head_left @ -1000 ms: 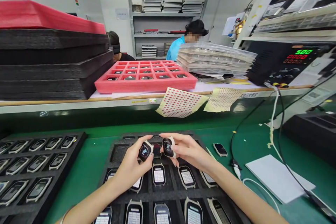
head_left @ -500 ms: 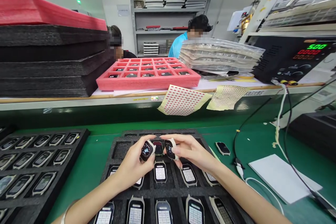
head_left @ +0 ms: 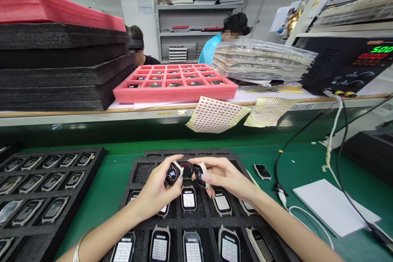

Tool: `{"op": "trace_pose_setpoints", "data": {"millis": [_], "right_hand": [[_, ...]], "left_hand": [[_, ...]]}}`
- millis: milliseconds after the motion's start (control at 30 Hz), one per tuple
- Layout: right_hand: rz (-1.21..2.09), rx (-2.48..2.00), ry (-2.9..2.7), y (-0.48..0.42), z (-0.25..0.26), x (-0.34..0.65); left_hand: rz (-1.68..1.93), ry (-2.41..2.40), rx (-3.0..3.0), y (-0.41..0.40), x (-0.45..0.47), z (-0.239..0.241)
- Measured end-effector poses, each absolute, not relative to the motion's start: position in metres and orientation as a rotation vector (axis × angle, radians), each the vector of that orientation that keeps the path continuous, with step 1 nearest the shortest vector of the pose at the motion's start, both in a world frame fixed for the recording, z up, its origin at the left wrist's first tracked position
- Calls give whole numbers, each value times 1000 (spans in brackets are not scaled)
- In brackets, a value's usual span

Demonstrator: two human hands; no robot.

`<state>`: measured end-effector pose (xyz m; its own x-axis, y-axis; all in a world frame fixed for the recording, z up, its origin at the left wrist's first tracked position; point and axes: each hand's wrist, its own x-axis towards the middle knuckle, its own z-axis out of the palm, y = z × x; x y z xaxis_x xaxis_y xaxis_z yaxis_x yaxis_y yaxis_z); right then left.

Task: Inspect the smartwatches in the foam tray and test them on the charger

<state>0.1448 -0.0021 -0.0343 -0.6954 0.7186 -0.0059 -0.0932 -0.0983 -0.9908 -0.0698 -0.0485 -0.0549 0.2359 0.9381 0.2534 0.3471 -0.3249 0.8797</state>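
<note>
My left hand (head_left: 159,184) grips a smartwatch body (head_left: 173,173) by its edges; its dark screen is lit with a small picture. My right hand (head_left: 225,178) holds a second smartwatch body (head_left: 199,174) tilted, its lit screen turned to the left and a finger along its side. Both are held above a black foam tray (head_left: 143,172). In the tray's compartments lie several more watches, among them a watch with a white list on its screen (head_left: 188,199) just below my hands. A dark-screened watch (head_left: 186,170) shows between the two hands.
Another foam tray of watches (head_left: 101,153) stands at left. A lone watch (head_left: 262,171), a white pad (head_left: 334,206) and cables (head_left: 279,188) lie at right. On the shelf are a pink foam tray (head_left: 175,95), black foam stack (head_left: 52,86) and power supply (head_left: 346,65). Two people sit beyond.
The view has shifted slightly. Both hands keep their grip on the two watches, with the left watch's screen turned a little more toward me.
</note>
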Motion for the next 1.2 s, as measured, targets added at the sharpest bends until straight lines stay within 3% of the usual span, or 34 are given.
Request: {"op": "trace_pose_setpoints", "data": {"millis": [933, 1200], "right_hand": [[1749, -769, -1721, -6, -31, 143], [1911, -705, -1468, 0, -38, 141]], "left_hand": [[1152, 1240, 1738, -45, -71, -54], [1067, 906, 1107, -40, -67, -58]]}}
